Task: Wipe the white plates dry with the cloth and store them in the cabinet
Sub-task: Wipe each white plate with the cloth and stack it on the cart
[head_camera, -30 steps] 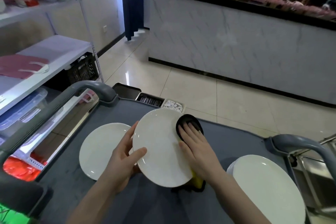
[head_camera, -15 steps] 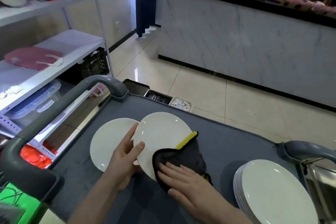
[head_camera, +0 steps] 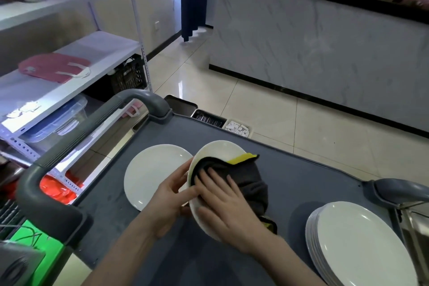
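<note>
My left hand (head_camera: 170, 202) grips the left rim of a tilted white plate (head_camera: 217, 150) above the grey cart top (head_camera: 301, 183), thumb on its face. A dark grey cloth with a yellow edge (head_camera: 249, 180) covers most of the plate's face. My right hand (head_camera: 226, 204) lies flat on that cloth with fingers spread, pressing it to the plate. One white plate (head_camera: 153, 174) lies flat on the cart to the left. A stack of several white plates (head_camera: 362, 244) sits at the cart's right.
The cart has grey handles at left (head_camera: 76, 141) and right (head_camera: 399, 190). A white shelving unit (head_camera: 97, 58) with a pink cloth, bowls and plastic boxes stands to the left. A marble-fronted counter (head_camera: 325, 37) runs across the tiled floor ahead.
My right hand slid the cloth from the plate's lower part up and leftwards across its face. The plate is tilted more steeply towards me, and my view shifted slightly.
</note>
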{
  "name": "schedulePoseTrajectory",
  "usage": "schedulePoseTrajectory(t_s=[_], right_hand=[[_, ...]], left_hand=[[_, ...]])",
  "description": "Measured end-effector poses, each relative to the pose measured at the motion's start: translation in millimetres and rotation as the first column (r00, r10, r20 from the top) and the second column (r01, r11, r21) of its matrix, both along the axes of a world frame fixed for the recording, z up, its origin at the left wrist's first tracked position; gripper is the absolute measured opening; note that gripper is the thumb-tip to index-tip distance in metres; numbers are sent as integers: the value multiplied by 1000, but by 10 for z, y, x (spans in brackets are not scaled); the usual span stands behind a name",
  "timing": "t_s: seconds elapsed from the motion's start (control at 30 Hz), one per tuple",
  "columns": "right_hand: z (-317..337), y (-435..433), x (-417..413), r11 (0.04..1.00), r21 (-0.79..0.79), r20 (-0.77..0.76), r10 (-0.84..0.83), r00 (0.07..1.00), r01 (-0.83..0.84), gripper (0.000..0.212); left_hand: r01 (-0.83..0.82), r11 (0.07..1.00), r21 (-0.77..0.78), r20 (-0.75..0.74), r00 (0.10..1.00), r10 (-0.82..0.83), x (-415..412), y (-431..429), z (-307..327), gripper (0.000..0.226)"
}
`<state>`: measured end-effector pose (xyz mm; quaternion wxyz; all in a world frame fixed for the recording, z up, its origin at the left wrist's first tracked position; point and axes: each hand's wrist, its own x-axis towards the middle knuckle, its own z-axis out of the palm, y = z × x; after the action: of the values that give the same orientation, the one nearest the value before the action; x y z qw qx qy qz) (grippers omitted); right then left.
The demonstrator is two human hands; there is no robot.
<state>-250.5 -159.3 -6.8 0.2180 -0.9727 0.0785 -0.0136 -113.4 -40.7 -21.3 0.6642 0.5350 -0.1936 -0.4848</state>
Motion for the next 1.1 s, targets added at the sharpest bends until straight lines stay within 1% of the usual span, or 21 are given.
schedulePoseTrajectory(t_s=[0.1,0.17,0.3,0.4,0.5,0.57,0.67,0.73,0.8,0.87,1.0,1.1], right_hand=[[-29,119,-83,994,106,-9,34,999,-33,52],[-27,112,-149,990,132,-42,63,997,-57,52],[-88,98,-318,988,93,-121,131,984,-120,51],[-133,33,-470,988,58,-172,150,974,-142,50],[-117,-94,-611,992,32,-210,122,970,-118,50],[-100,-105,-638,992,33,-217,127,968,-123,51],[-73,18,-482,987,77,-155,151,976,-141,50],[-61,73,-300,988,89,-97,132,986,-124,50],[-60,67,-127,993,72,-61,94,994,-89,50],[-76,31,0,996,62,-31,63,998,-61,50],[-86,-87,242,992,125,88,-43,995,32,50],[-115,-303,347,987,95,117,-141,983,130,54]], left_hand=[[-8,1000,-25,-28,1000,8,32,54,-76,69],[-6,1000,-30,-29,1000,5,32,76,-102,70],[-87,996,12,-55,995,87,40,45,-119,59],[-155,988,25,-80,984,156,85,46,-111,56],[-171,985,33,-69,983,172,120,36,-83,58],[-153,988,29,-53,987,154,122,13,-62,57],[-91,996,25,-30,995,91,84,-24,-51,50],[-26,999,41,2,1000,26,58,-27,-42,51],[0,999,54,12,1000,-1,63,0,-24,51],[-6,999,44,9,1000,6,111,38,-16,51],[-21,999,31,64,998,19,192,58,10,64],[-67,998,21,68,996,65,144,57,44,66]])
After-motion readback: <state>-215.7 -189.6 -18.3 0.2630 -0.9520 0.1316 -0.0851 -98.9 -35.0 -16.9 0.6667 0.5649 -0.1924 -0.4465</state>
